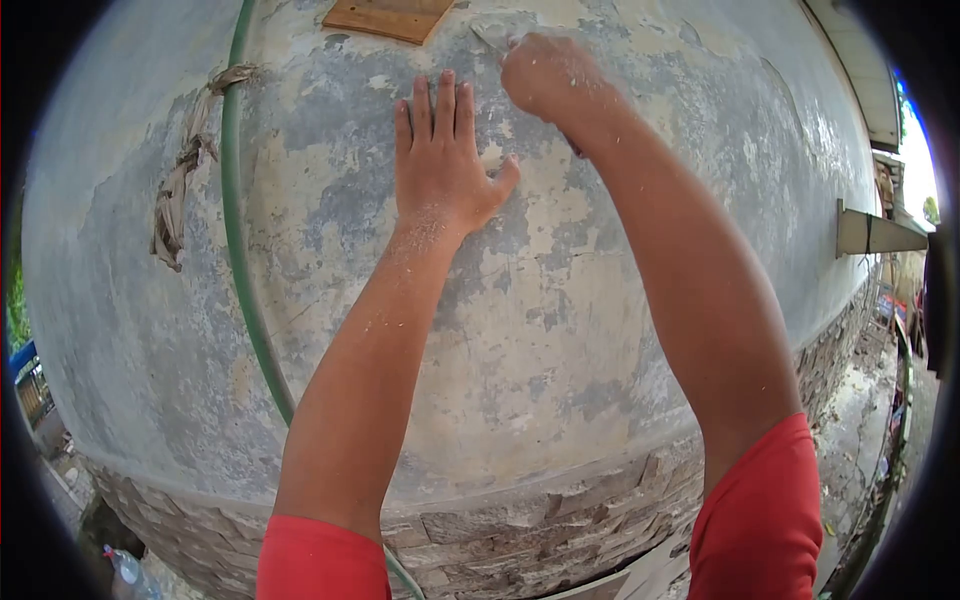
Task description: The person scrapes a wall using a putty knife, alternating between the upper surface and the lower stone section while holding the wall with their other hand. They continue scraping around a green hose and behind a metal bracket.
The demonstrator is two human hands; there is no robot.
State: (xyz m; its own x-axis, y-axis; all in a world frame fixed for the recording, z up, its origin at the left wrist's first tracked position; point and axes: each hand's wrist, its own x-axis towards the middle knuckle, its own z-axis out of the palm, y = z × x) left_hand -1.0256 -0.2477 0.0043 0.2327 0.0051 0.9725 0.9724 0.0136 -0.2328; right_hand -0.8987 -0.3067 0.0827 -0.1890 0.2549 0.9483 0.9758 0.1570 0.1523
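My left hand [440, 165] lies flat against the peeling wall [540, 330], fingers pointing up and thumb out to the side. Higher and to the right, my right hand [555, 80] is closed around a scraper [484, 38]. Its thin blade shows at the upper left of the fist, against the wall, and a dark handle end peeks out below; the fist hides the rest. Pale flakes and dust cling to both forearms. Grey and cream patches of old paint cover the wall around my hands.
A green hose [232, 200] runs down the wall left of my arm, with a knotted cloth strip [178, 190] tied to it. Above is a wooden board [388, 16]. Stone cladding [560, 530] lines the wall's base. A bracket [875, 232] juts out at right; a plastic bottle [128, 568] lies lower left.
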